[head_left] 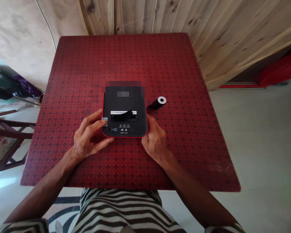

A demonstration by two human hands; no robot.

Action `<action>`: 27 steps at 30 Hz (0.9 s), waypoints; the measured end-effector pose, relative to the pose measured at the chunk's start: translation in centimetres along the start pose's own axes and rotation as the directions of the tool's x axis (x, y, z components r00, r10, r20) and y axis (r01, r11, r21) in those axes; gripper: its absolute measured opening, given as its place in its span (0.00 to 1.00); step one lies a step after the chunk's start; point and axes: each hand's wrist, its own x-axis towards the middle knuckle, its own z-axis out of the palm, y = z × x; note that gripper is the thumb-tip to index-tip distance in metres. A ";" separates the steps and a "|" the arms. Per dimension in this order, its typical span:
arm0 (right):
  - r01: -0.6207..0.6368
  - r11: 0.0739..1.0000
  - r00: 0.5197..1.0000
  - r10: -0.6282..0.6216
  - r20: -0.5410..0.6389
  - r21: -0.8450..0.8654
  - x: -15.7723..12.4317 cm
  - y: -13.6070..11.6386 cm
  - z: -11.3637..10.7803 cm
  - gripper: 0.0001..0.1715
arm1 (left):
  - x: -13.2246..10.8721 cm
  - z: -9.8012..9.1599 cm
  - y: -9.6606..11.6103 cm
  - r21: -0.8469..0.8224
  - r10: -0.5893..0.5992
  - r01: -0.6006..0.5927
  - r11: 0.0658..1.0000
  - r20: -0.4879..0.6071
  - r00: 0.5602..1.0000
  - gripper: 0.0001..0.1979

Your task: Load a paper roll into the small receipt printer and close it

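Observation:
A black thermal receipt printer (124, 103) with a red edge lies on the red patterned table between my two hands. Its top has a slot with a torn dark piece (129, 113) sticking up, a white warning label, and small buttons near the front. My left hand (88, 136) grips its front left corner, fingers along the side and thumb at the front edge. Wrapped round the front right corner is my right hand (156, 136), its fingertips partly hidden beneath. Just right of the printer, a small paper roll (157, 103) with a white end and dark side lies on the table.
The red table (184, 155) stands against a wooden plank wall (147, 16). A dark wooden chair (11, 142) is on the left, by a cable (47, 26) on the wall. A red round object (281, 69) sits at the far right.

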 end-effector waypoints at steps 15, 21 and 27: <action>0.070 0.992 0.996 -0.074 -0.039 -0.103 -0.5 -0.4 0.1 0.29 | 0.0 0.0 -0.3 -0.084 0.004 -0.005 0.996 -0.010 1.000 0.37; 0.068 0.992 0.996 -0.074 -0.051 -0.111 -0.3 -0.4 0.1 0.31 | -0.1 0.0 -0.2 -0.072 -0.007 0.006 0.997 -0.006 1.000 0.37; 0.048 0.996 0.998 -0.050 -0.025 -0.075 -0.4 0.0 0.1 0.33 | -0.3 0.0 -0.2 -0.062 0.000 0.000 0.998 -0.004 1.000 0.36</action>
